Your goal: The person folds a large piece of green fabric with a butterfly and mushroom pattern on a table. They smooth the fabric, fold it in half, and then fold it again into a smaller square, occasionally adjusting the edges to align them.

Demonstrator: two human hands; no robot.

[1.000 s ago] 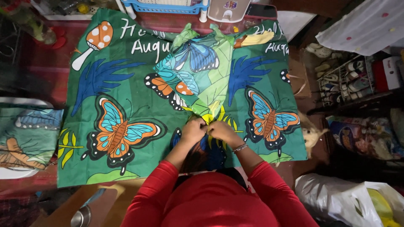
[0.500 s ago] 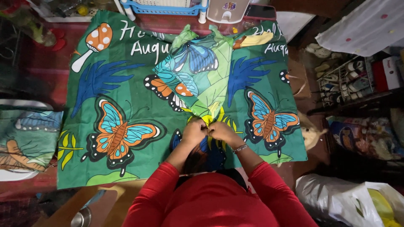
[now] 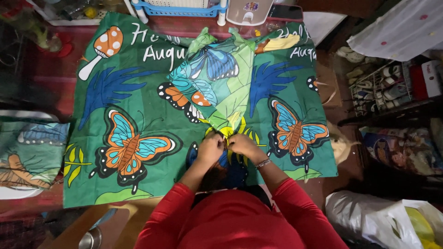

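Note:
A large green cloth (image 3: 138, 92) printed with butterflies, a mushroom and white lettering lies spread over a table. A smaller piece of the same print (image 3: 217, 78) lies folded into a cone shape on top of it, its narrow yellow tip pointing toward me. My left hand (image 3: 210, 148) and my right hand (image 3: 242, 145) are side by side at that tip, both pinching the fabric. A bracelet sits on my right wrist, and my red sleeves fill the bottom of the view.
A blue plastic basket (image 3: 180, 7) and a white appliance (image 3: 249, 10) stand at the table's far edge. More printed cloth (image 3: 32, 152) lies at the left. A shoe rack (image 3: 387, 87) and plastic bags (image 3: 383, 221) sit on the right.

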